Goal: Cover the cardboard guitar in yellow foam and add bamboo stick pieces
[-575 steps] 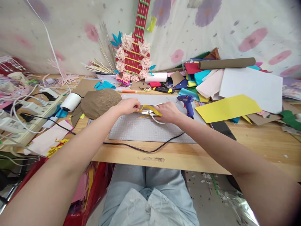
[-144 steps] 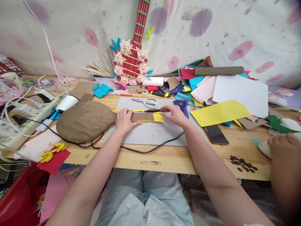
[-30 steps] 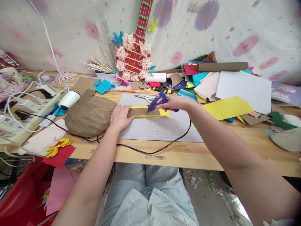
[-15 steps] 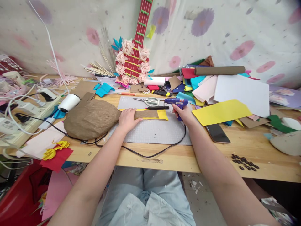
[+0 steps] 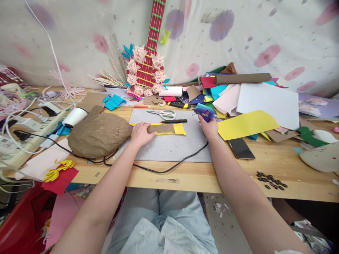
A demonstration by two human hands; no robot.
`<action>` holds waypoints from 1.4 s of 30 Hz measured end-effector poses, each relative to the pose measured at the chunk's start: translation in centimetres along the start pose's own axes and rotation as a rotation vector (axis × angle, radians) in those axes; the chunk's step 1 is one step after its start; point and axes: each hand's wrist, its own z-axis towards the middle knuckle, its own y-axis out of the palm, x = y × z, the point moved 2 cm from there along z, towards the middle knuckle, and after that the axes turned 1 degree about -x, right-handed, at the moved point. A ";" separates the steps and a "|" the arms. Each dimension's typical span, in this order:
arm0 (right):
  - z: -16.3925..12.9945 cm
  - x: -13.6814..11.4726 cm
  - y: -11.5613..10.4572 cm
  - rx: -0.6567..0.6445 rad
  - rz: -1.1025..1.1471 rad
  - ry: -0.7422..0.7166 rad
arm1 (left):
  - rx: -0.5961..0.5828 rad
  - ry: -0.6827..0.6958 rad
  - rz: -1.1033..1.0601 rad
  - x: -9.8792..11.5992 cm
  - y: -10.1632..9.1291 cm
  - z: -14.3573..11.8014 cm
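A rounded, lute-like shape covered in brown crepe paper (image 5: 96,135) lies on its side, its body to the left and its long neck to the right. Yellow paper (image 5: 180,129) shows along the neck and at its end. My left hand (image 5: 141,134) is closed over the neck where it meets the body, thumb pointing right. In my right hand (image 5: 209,128) is a blue glue gun (image 5: 206,113), held above the right side of the grey cutting mat (image 5: 169,150). Behind the neck lie scissors (image 5: 166,114) and a black marker (image 5: 174,121).
The glue gun's black cord (image 5: 169,169) loops across the front. A yellow paper strip (image 5: 249,124), a phone (image 5: 241,148) and dark beads (image 5: 271,180) lie to the right. At the back stands a red paper guitar (image 5: 145,72); a power strip (image 5: 34,128) is at left.
My right hand has moved right with the glue gun, away from the scissors, and the gun has turned. My left hand stays on the neck. The whole view has shifted slightly.
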 end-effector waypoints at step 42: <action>-10.6 -12.6 6.3 -0.647 0.115 -0.810 | 0.273 0.001 0.150 -2.6 -1.4 -1.7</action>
